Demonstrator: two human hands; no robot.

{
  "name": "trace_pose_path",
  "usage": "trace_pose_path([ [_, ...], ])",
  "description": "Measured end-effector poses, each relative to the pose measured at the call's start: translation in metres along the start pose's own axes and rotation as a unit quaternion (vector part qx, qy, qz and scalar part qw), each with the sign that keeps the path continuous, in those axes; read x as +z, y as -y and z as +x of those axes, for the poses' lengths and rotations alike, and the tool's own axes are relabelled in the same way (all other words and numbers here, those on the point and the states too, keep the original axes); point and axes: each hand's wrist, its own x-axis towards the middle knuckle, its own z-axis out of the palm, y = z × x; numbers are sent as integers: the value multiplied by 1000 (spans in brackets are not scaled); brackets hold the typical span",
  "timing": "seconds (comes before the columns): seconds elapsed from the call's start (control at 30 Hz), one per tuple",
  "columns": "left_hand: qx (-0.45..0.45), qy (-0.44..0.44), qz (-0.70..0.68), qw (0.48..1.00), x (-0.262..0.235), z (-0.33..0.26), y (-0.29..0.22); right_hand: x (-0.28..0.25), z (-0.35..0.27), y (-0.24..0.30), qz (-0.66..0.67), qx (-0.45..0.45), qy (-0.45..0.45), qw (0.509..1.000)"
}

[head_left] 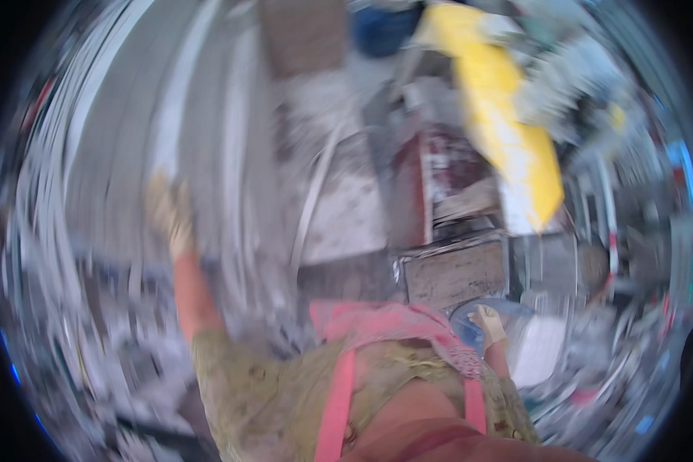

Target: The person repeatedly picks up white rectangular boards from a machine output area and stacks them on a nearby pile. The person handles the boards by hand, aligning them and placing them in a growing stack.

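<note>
Motion smears the whole head view. My left hand (168, 214), in a pale yellow glove, reaches out at the left over a stack of long grey and white strips (119, 146). Whether it touches or grips one of them is not clear, as its fingers are blurred. Low on the right, close to my body, is my right hand (488, 324) in a similar pale glove. Behind it shows a blue round thing (465, 317), perhaps a container or a stool. The right fingers are too smeared to read, and nothing can be made out in them.
Right of the strips lies a whitish, stained flat surface (346, 204) with a thin pale strip (316, 192) across it. Farther right are a brown rectangular panel (456, 271), a long yellow sheet (508, 127), crumpled pale material (570, 81) and a dark blue container (385, 29).
</note>
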Motion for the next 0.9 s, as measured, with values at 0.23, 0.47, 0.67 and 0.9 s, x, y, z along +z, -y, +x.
trace_pose_path([
  [0.23, 38, 19, 83, 996, 7, 4, 20, 8, -29, -18, 39, -71, -57, 995],
  [0.47, 43, -54, 123, 990, -6, 18, -20, -11, -21, -76, 58, -11, -91, 994],
  [0.67, -100, 338, -339, 872, -22, -44, -252, -34, 10, -107, 125, 58, -70, 988],
  [0.9, 345, 396, -555, 645, -78, -131, -580, -94, 33, -101, 158, -82, -148, 973],
])
